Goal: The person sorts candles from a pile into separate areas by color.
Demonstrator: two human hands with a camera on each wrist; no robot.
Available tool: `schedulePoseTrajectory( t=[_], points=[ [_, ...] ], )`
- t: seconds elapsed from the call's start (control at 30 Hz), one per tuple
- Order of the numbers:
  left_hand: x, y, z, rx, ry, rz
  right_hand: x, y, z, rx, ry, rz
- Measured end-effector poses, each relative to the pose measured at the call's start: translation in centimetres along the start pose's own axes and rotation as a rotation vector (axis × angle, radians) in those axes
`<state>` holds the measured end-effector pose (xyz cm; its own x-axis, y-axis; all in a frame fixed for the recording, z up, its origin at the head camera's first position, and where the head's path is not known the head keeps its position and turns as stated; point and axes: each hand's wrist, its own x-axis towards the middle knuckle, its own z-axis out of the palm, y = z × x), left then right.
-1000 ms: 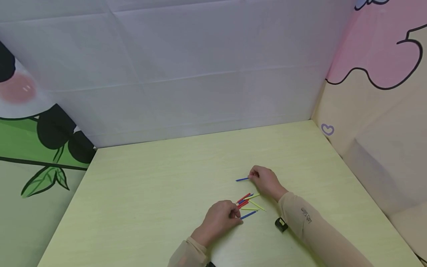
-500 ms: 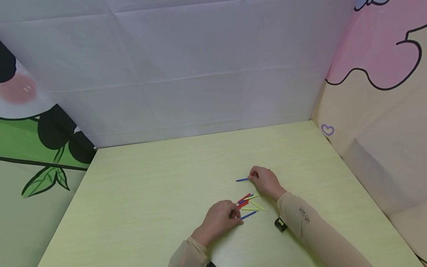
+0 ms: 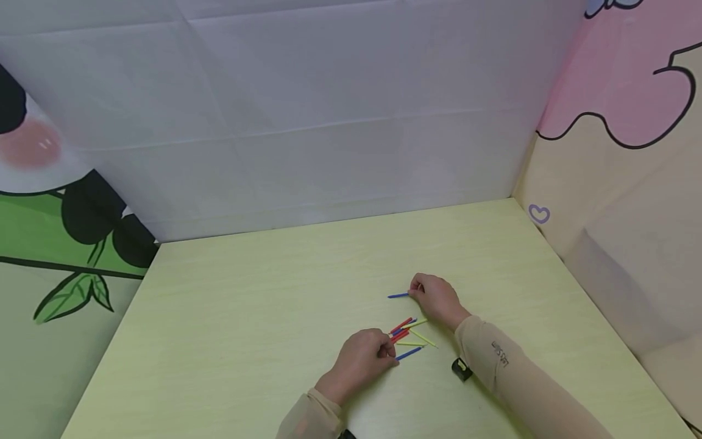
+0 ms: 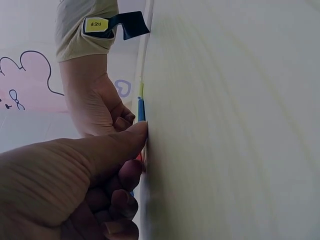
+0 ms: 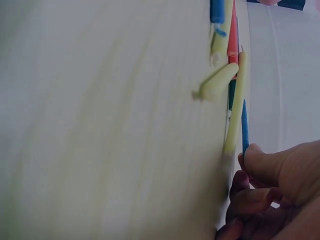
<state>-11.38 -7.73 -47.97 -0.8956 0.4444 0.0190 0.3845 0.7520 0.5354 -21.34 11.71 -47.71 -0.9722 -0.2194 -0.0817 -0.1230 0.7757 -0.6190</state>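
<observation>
Thin candles with short wicks, coloured red, blue and yellow, lie on the pale table (image 3: 247, 317). My left hand (image 3: 359, 363) pinches the near end of a blue candle (image 3: 410, 353) between thumb and index finger, low at the tabletop. Farther back, my right hand (image 3: 437, 300) pinches another blue candle (image 3: 398, 296), whose free end points left. Between the hands is a loose, crossing heap, with a red candle (image 5: 233, 40) and a stubby-looking yellow candle (image 5: 217, 84) visible in the right wrist view. A longer-looking yellow candle (image 5: 236, 105) lies nearest the right fingers. Left fingers partly cover the heap.
A white sheet wall (image 3: 329, 134) closes off the table's back edge. On the right stands a beige and pink printed panel (image 3: 620, 177), on the left a green printed one (image 3: 66, 244). A black wrist-worn device (image 3: 462, 369) sits below the right sleeve.
</observation>
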Motion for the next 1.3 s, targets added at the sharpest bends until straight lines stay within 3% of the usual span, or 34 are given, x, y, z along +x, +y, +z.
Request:
schedulePoseTrajectory(
  t=[0.73, 1.3],
  points=[
    [0.25, -0.34, 0.71, 0.031, 0.008, 0.016, 0.45, -0.01, 0.51, -0.069, -0.024, 0.019],
    [-0.10, -0.24, 0.36, 0.021, 0.028, 0.014, 0.36, -0.14, 0.49, -0.077, -0.025, 0.022]
  ],
)
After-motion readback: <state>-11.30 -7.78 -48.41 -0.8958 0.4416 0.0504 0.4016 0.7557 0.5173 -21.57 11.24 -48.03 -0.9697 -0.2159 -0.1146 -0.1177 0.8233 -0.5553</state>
